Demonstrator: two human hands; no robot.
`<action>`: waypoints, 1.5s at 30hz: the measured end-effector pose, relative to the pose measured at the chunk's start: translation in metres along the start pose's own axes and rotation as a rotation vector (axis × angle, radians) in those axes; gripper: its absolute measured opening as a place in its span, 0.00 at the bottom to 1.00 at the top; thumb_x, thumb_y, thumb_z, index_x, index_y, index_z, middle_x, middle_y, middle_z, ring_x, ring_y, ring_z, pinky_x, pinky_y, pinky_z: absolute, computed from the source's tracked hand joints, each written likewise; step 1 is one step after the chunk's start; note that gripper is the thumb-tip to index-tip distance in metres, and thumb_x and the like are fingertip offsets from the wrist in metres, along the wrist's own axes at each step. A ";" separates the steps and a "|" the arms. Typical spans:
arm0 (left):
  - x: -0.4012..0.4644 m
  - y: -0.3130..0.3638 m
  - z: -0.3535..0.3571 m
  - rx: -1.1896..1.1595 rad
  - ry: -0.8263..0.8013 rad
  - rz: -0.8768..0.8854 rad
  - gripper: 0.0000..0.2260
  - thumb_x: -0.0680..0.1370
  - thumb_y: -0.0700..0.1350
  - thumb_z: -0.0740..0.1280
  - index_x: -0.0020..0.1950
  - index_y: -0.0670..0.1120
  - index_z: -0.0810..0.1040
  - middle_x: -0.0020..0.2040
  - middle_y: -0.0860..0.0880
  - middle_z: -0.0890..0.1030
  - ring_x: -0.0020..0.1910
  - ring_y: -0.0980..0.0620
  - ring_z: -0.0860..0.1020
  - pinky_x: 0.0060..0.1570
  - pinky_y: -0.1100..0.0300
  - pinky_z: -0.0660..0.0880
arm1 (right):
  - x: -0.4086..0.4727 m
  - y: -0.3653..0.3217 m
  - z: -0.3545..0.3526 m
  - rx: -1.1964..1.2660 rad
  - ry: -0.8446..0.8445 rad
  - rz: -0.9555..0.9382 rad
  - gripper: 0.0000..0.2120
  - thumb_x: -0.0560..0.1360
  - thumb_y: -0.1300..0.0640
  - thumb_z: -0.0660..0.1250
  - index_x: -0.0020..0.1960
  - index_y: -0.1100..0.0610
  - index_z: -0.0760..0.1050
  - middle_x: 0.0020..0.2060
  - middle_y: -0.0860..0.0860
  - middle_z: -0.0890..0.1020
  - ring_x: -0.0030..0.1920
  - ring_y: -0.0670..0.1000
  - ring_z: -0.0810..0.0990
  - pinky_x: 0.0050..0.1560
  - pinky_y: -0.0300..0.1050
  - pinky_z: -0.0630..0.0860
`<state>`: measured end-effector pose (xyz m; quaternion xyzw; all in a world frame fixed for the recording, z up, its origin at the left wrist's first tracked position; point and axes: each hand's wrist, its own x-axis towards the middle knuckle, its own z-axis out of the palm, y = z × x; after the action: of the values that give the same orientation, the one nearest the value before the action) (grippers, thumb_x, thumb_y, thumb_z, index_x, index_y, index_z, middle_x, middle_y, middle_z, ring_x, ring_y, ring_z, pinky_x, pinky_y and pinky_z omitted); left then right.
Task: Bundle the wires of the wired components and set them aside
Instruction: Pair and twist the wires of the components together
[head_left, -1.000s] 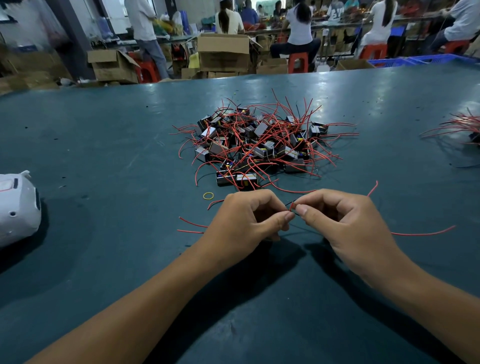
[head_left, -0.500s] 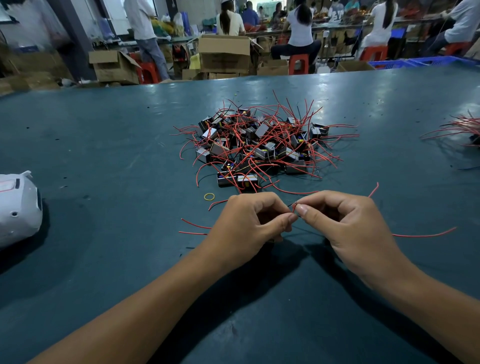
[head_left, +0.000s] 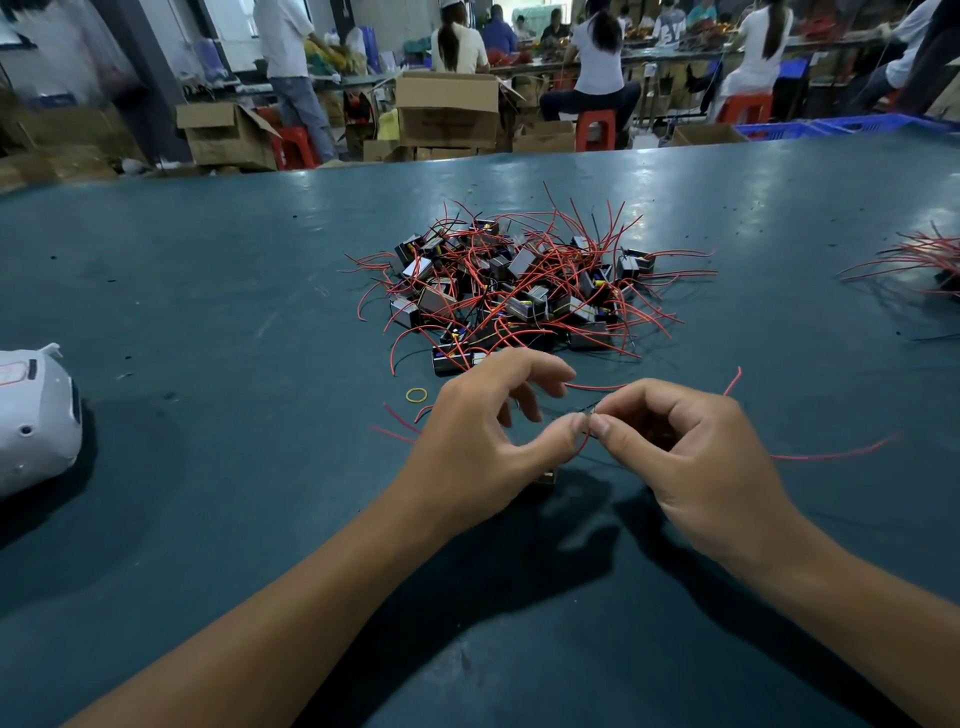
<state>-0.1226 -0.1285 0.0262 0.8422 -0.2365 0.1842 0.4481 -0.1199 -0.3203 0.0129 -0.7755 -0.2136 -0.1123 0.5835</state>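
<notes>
A heap of small black wired components (head_left: 514, 291) with tangled red wires lies in the middle of the teal table (head_left: 208, 291). In front of it my left hand (head_left: 483, 441) and my right hand (head_left: 691, 457) meet thumb to thumb. My right hand pinches thin red and black wires (head_left: 584, 415) between thumb and forefinger. My left thumb touches the same wires, while the left fingers are lifted and spread. Under my left hand a small component (head_left: 545, 475) shows only as a corner. One long red wire (head_left: 831, 456) trails off to the right. A yellow rubber band (head_left: 416, 395) lies left of my left hand.
A white device (head_left: 36, 415) sits at the table's left edge. A second bunch of red-wired components (head_left: 919, 260) lies at the far right. Loose red wire ends (head_left: 395, 423) lie left of my left hand. Beyond the table stand cardboard boxes (head_left: 447, 109) and several seated workers.
My left fingers have uncurled and lifted away from the wires; only the thumb stays against them. My right hand keeps its pinch in about the same place.
</notes>
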 end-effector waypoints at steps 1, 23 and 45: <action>0.001 0.002 -0.002 0.052 -0.015 0.054 0.08 0.76 0.47 0.72 0.54 0.47 0.80 0.47 0.55 0.81 0.44 0.52 0.78 0.43 0.63 0.72 | -0.001 -0.001 0.000 -0.033 -0.013 -0.021 0.05 0.75 0.57 0.73 0.41 0.51 0.81 0.32 0.49 0.81 0.31 0.51 0.74 0.33 0.44 0.70; 0.005 0.013 -0.006 -0.444 -0.223 -0.535 0.13 0.80 0.43 0.67 0.34 0.50 0.78 0.29 0.56 0.74 0.25 0.57 0.66 0.25 0.65 0.61 | -0.001 -0.006 -0.003 -0.387 -0.076 -0.397 0.03 0.74 0.63 0.70 0.43 0.57 0.79 0.36 0.42 0.75 0.37 0.39 0.73 0.42 0.29 0.68; 0.010 -0.002 -0.024 0.485 -0.107 0.537 0.07 0.79 0.46 0.70 0.49 0.45 0.86 0.45 0.48 0.82 0.42 0.46 0.77 0.39 0.49 0.75 | 0.000 -0.004 -0.006 -0.336 -0.135 -0.365 0.02 0.75 0.60 0.69 0.44 0.55 0.79 0.36 0.43 0.77 0.37 0.43 0.76 0.40 0.33 0.70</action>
<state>-0.1151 -0.1097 0.0429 0.8403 -0.4219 0.3017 0.1579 -0.1212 -0.3248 0.0181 -0.8160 -0.3666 -0.1976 0.4009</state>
